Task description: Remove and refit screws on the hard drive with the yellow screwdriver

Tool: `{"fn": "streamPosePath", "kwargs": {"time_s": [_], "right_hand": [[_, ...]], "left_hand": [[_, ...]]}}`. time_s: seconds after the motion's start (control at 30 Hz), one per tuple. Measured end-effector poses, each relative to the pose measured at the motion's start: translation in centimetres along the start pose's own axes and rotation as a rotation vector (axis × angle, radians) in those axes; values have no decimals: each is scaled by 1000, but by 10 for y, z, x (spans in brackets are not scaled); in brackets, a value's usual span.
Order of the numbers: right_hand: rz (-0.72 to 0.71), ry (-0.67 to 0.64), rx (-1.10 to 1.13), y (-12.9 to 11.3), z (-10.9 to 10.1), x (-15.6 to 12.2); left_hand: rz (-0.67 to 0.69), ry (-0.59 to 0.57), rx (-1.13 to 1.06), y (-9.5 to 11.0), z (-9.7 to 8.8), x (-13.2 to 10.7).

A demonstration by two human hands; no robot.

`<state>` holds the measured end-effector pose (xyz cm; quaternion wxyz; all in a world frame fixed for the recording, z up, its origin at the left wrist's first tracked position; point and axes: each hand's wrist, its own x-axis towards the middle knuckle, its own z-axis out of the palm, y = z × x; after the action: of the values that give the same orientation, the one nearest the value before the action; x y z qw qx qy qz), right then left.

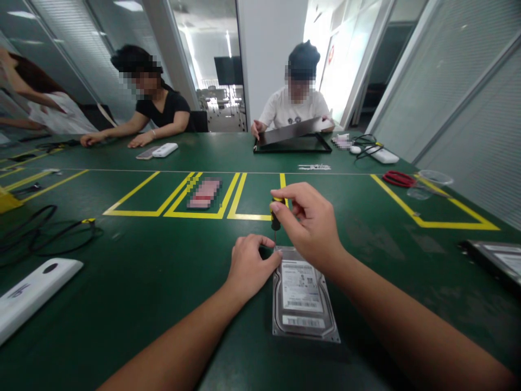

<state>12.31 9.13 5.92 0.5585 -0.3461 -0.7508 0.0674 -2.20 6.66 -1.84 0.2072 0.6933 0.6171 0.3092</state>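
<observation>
A hard drive [303, 288] with a white label lies flat on the green table in front of me. My right hand [311, 220] grips a small screwdriver [276, 221] with a yellow and black handle, its thumb and index finger near the top. The screwdriver stands nearly upright, its shaft reaching down to the drive's far left corner. Beside that corner, my left hand [249, 267] holds the drive's edge, its thumb on the rim and its index finger close to the shaft. The exact contact of the tip is hidden.
Yellow tape [195, 215] marks rectangles across the green table [163, 304]. A white power bank [36, 296] and black cable [61, 247] lie left. Another hard drive [499, 260], a clear plastic container [433, 182] and a red coil [399, 178] are right. Several people sit opposite; one holds a dark panel [297, 132].
</observation>
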Motion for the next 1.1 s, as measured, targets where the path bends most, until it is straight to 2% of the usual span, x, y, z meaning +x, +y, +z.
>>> {"fn": "streamPosePath", "kwargs": {"time_s": [0.2, 0.43, 0.57, 0.93, 1.1], "right_hand": [[34, 28, 34, 0, 1, -2], [-34, 45, -15, 0, 1, -1], [-6, 65, -18, 0, 2, -1], [16, -36, -4, -3, -1, -3], [5, 29, -18, -3, 0, -1]], "left_hand": [[1, 4, -5, 0, 1, 1], [8, 4, -18, -1, 1, 1], [9, 5, -16, -1, 1, 1], [17, 15, 5, -1, 1, 1], [9, 12, -2, 0, 1, 1]]}}
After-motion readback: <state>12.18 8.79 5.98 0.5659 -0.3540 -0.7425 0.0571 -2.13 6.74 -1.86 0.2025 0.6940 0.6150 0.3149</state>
